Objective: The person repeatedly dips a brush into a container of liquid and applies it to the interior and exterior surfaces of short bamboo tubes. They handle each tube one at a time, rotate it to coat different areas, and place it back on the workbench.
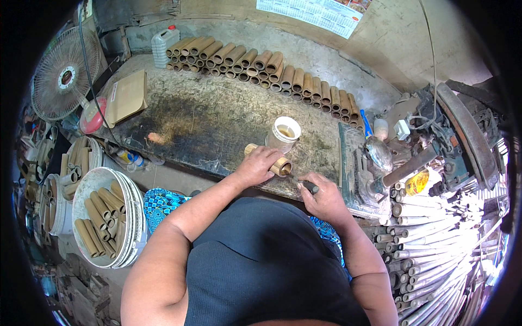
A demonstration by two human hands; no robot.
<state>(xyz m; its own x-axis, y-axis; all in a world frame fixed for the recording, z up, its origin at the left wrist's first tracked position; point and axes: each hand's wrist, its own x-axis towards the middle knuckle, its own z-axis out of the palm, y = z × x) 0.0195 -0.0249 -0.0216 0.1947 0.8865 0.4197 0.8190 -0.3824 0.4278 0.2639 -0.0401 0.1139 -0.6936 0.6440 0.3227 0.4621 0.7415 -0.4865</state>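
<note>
My left hand lies over a short tan bamboo tube on its side at the near edge of the dark workbench. One end of the tube pokes out left of my fingers. My right hand grips a small dark-handled tool whose tip points at the tube's open right end. Just behind the tube stands an open white jar holding brownish liquid.
A long double row of bamboo tubes lines the bench's back edge. White buckets with more tubes stand at my left, beside a fan. A heap of grey sticks fills the lower right. A tan envelope lies on the bench.
</note>
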